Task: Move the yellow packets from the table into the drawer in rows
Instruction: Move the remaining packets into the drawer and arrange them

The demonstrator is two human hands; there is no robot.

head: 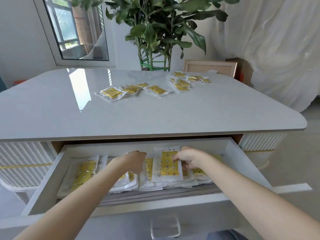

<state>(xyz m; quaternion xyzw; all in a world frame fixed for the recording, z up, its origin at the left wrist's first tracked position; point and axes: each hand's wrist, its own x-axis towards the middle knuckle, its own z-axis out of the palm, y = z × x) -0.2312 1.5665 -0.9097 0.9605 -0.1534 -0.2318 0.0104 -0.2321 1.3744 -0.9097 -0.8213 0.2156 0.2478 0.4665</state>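
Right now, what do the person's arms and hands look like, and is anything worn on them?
Both forearms are bare up to the frame edge, with no sleeves, watch or bracelet in view. The left hand and right hand are ungloved, with no rings that I can make out.

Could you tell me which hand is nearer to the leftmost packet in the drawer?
Left. The left hand is just right of the leftmost packet; the right hand is farther right, pinching another packet.

You are looking into the pulled-out drawer (pixel 45 187), where clear-wrapped yellow packets (pixel 83 175) are lying overlapped in a row. One patterned packet (pixel 168 166) is tilting up, your right hand (pixel 190 159) pinching its right edge. Loose packets (pixel 131 90) are lying scattered in two clusters on the glossy table (pixel 155 115).
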